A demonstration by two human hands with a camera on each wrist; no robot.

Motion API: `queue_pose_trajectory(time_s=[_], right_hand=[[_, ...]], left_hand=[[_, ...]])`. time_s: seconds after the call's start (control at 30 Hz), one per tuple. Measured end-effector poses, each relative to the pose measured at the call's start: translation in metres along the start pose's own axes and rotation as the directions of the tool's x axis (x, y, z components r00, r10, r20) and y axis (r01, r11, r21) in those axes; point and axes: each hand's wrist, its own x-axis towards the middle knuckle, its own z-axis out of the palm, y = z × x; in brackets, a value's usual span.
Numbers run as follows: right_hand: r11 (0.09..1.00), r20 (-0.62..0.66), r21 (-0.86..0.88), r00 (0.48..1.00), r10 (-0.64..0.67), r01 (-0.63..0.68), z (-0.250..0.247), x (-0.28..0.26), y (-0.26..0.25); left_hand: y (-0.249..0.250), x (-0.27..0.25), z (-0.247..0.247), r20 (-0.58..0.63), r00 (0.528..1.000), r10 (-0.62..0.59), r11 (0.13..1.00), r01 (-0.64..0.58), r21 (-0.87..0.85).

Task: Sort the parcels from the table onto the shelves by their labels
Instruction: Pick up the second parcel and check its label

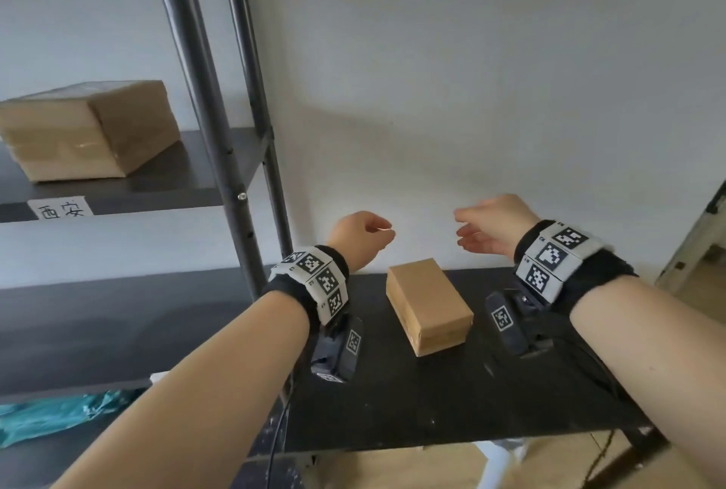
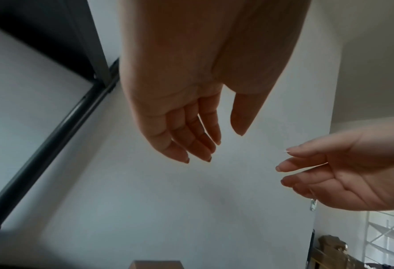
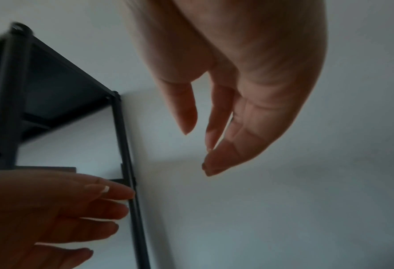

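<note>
A small brown cardboard parcel lies on the black table, between my two forearms. My left hand hovers above and behind it, fingers relaxed and empty; in the left wrist view the left hand hangs loose. My right hand hovers opposite, also empty, fingers loosely extended; the right hand shows the same. A larger taped parcel sits on the dark shelf at left, above a white handwritten label.
Dark metal shelf posts stand just left of the table. A lower shelf board has teal plastic below it. A white wall is close behind. Brown cardboard lies under the table's front edge.
</note>
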Motion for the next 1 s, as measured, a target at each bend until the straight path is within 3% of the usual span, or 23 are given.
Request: queue_pose_trajectory(time_s=[0.17,0.33,0.57,0.77,0.9,1.0], right_hand=[[0.995,-0.028,-0.054,0.996,0.088,-0.089,-0.007,0.052,0.040],[0.968,-0.002,-0.164,0.981,0.192,-0.190,-0.009,0.100,0.084],[0.905,0.196,-0.383,0.942,0.274,-0.184,-0.001,0.163,0.150],[0.896,0.333,-0.387,0.874,0.355,-0.217,0.008,0.188,0.194],[0.915,0.398,-0.317,0.841,0.366,-0.248,0.010,0.190,0.206],[0.942,0.404,-0.278,0.867,0.291,-0.187,0.009,0.186,0.206]], left_hand=[[-0.029,0.046,0.042,0.072,0.991,-0.111,0.993,0.107,0.048],[-0.058,0.071,0.089,0.127,0.949,-0.289,0.957,0.284,0.052],[-0.096,0.093,0.153,0.097,0.821,-0.563,0.826,0.561,0.053],[-0.110,0.099,0.187,0.120,0.715,-0.689,0.721,0.693,0.011],[-0.114,0.097,0.198,0.141,0.725,-0.675,0.727,0.685,-0.046],[-0.109,0.095,0.201,0.111,0.766,-0.633,0.761,0.642,-0.088]])
